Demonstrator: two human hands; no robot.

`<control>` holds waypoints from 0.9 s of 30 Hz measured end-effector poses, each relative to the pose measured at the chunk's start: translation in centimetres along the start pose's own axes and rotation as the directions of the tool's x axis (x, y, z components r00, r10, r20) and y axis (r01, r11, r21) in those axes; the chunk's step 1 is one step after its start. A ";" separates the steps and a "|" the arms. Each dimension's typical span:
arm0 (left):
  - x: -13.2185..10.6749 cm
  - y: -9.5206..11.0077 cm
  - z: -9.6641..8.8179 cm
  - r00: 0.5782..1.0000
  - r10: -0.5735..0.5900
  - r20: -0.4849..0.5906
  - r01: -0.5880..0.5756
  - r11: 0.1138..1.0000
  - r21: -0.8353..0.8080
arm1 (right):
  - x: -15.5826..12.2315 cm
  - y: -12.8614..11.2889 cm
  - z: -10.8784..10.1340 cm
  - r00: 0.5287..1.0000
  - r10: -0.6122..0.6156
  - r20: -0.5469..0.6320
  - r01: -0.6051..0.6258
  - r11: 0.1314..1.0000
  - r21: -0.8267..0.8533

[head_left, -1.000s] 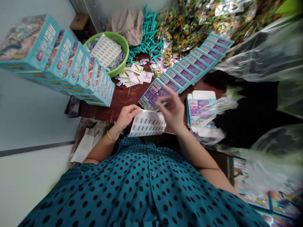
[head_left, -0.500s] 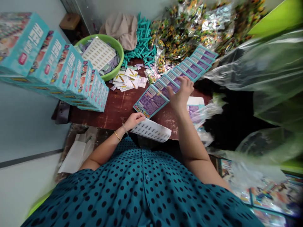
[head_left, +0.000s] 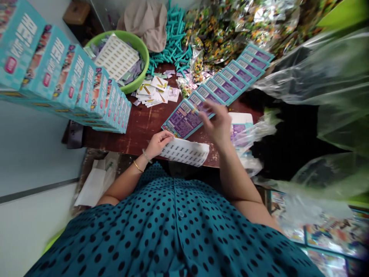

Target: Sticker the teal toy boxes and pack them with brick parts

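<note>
My left hand pinches the left end of a white sheet of small labels at the near edge of the brown table. My right hand hovers, blurred by motion, over the near end of a slanting row of flat purple-and-teal cartons. Its fingers are partly curled, and what they hold, if anything, I cannot make out. The nearest carton lies just left of this hand.
A row of upright teal boxes lines the table's left side. A green basin with label sheets stands at the back, with small cards, teal sticks and candy bags nearby. Clear plastic bags crowd the right.
My right hand has drawn back from the row of cartons toward me. The left hand and label sheet have lifted slightly closer to the nearest carton.
</note>
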State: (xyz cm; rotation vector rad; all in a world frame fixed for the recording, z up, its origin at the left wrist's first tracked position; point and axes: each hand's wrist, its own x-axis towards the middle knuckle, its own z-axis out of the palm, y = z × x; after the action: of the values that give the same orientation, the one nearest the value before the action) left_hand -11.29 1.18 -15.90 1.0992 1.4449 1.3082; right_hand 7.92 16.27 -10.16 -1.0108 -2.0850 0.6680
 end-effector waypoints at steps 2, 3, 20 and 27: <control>-0.8 0.5 0.2 0.997 0.062 -0.035 -0.062 0.998 0.011 | -3.2 -1.9 0.7 0.969 -0.030 0.245 -0.014 0.984 0.176; -1.2 0.8 0.5 0.994 0.095 -0.054 -0.094 0.995 0.022 | -4.5 -2.6 1.3 0.947 -0.027 0.320 -0.048 0.973 0.225; -2.7 3.2 2.6 0.978 0.122 -0.169 -0.101 0.987 0.126 | -8.7 -3.3 2.5 0.986 0.000 0.167 -0.059 0.936 0.346; -2.9 3.0 3.2 0.953 0.210 -0.217 -0.182 0.973 0.141 | -8.6 -3.5 2.4 0.997 -0.009 0.078 -0.025 0.906 0.422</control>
State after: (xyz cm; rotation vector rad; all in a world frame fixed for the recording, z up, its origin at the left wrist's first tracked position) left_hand -7.31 -0.76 -13.01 1.2273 1.6347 1.5478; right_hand 8.28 7.00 -12.40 -0.7532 -1.8830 1.1227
